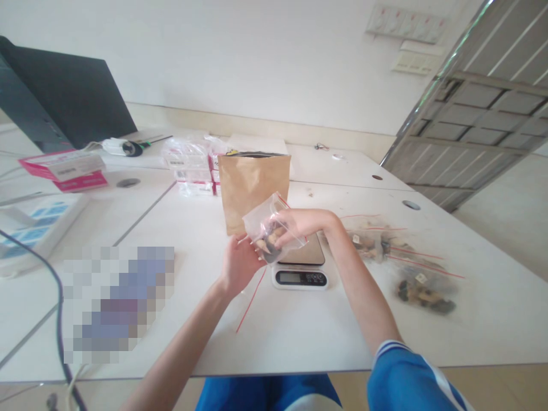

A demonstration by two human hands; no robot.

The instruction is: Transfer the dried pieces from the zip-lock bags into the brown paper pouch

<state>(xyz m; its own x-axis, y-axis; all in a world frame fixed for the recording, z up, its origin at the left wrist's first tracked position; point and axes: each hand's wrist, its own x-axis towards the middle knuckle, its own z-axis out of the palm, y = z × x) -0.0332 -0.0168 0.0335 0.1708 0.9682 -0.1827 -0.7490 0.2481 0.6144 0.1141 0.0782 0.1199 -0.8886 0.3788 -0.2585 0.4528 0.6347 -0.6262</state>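
- The left hand (240,264) grips a small clear bag (272,231) from below and the side, fingers closed on its lower edge.
- The right hand (299,224) pinches the same bag from the right, fingers curled onto the plastic near its contents.
- The bag is held in the air just above the front left corner of a scale (302,268); it is not resting on the pan.
- Inside it lie some dark and tan pieces (270,237); what they are is too small to tell.
- The bag's mouth has a red strip and seems to gape at the top, so it looks not yet sealed.
- The scale's pan is bare, and its display cannot be read.
- A brown paper bag (252,185) stands upright and open on the counter (299,325), just behind the scale.
- To the right lie filled bags (402,265) with red strips, holding similar pieces; these look finished.
- A loose red strip (250,299) lies on the counter left of the scale.
- As a judgement: several bags are done, this one is filled or part-filled, and closing it and setting it down are left.
- Farther left sit pink boxes (64,169) and a dark screen (64,97).
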